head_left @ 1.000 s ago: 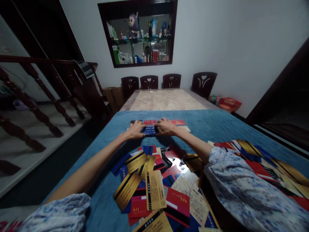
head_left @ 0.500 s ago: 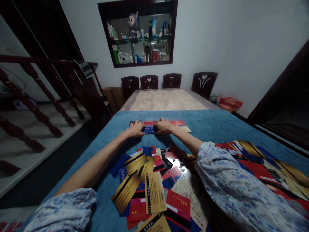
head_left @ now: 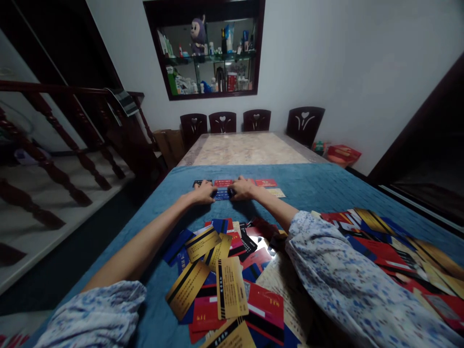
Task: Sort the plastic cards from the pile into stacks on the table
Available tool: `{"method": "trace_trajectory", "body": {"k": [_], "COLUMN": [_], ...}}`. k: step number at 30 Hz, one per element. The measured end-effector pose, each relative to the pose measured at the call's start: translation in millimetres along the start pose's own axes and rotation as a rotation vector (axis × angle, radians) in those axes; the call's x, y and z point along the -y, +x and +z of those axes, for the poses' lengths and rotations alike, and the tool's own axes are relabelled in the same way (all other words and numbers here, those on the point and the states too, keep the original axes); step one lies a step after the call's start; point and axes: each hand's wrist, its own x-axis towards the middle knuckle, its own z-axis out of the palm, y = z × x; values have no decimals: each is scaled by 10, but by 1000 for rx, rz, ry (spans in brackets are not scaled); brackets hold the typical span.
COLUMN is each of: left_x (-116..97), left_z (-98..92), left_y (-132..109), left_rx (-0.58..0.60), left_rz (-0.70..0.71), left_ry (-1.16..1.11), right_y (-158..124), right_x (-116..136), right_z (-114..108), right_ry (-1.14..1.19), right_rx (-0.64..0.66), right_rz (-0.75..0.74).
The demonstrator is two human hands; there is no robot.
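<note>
Both arms reach far across a blue cloth [head_left: 319, 188]. My left hand [head_left: 203, 192] and my right hand [head_left: 242, 188] pinch the two ends of a blue card [head_left: 222, 194] lying on the cloth. Around it lie a row of sorted cards: a black card [head_left: 197, 182], a red card [head_left: 223, 182], another red card [head_left: 266, 182] and a pale card [head_left: 276, 193]. Nearer to me spreads a loose heap of cards [head_left: 224, 275] in gold, red, blue and black.
More cards [head_left: 380, 241] are scattered at the right. Beyond the cloth shows the marble tabletop [head_left: 244, 149] with several dark chairs [head_left: 253, 121] behind it. A wooden stair railing [head_left: 72, 130] runs along the left. A wall cabinet [head_left: 208, 48] holds bottles.
Both hands have stayed on the blue card, closing in on it a little. The view has shifted slightly and my right sleeve covers more of the heap.
</note>
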Motion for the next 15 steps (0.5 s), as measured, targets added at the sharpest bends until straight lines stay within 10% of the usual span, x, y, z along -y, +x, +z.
{"method": "trace_trajectory", "body": {"k": [15], "left_x": [-22], "left_z": [23], "left_y": [56], "left_rx": [-44], "left_rz": [-9], "left_ry": [1], "right_y": [-18], "right_x": [23], "right_z": [-19], "right_ry": [17], "right_rx": [-8], "right_rz": [11]}}
